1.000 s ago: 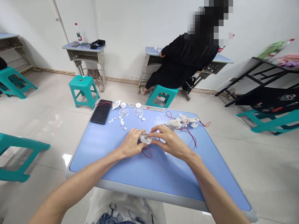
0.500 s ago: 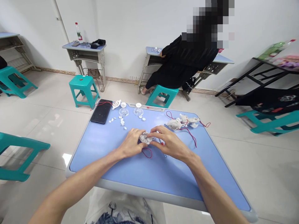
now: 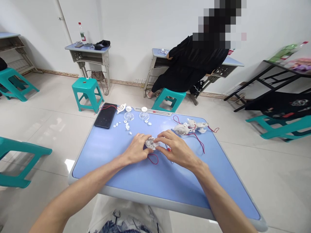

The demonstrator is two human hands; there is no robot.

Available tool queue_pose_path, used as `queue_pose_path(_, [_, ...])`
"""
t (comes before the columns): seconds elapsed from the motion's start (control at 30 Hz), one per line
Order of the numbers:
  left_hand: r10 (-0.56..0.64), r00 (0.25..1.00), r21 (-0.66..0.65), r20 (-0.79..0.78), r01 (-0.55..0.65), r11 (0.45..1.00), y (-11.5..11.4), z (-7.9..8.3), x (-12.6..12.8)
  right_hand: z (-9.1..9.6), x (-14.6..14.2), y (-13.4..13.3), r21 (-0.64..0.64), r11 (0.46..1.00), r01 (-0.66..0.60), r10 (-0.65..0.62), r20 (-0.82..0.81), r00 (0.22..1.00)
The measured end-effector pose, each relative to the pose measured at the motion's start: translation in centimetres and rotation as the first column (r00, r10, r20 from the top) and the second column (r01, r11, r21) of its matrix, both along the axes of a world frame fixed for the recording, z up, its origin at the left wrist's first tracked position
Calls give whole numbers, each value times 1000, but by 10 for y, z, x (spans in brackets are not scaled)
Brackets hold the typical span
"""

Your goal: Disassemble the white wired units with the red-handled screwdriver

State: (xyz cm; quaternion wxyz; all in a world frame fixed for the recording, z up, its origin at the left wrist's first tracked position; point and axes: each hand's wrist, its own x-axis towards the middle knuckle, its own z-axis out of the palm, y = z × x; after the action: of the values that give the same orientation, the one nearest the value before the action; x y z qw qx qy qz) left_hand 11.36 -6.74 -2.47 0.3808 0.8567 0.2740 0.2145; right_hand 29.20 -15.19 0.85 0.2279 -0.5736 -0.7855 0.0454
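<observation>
Over the middle of the blue desk [image 3: 136,174], both my hands are on a small white and clear plastic toy part [image 3: 151,144] with gears. My left hand [image 3: 137,149] grips its left side, thumb below and fingers above. On its right side, my right hand [image 3: 175,146] pinches it between thumb and fingertips. A red cord loop [image 3: 153,159] hangs from the part onto the desk. Partly hidden behind my right fingers lies a thin tool with a red section [image 3: 168,149], perhaps a pen or screwdriver.
A black phone [image 3: 106,116] lies at the desk's back left. Clear discs [image 3: 129,116] and several small white pieces [image 3: 127,126] lie beside it. White toy assemblies [image 3: 182,129] with red cords sit at the back right. Beyond, a person in black [image 3: 194,61] sits on a teal stool [image 3: 169,99].
My right fingers have shifted slightly on the plastic part. My left hand and the loose pieces stay in place.
</observation>
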Motion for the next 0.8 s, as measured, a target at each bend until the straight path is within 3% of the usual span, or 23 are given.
queue_pose_path(0.8, [6,1000,2,8,-6,1000,-1,0,0,5,-2,-2,-72,997,18,-21,-39,999])
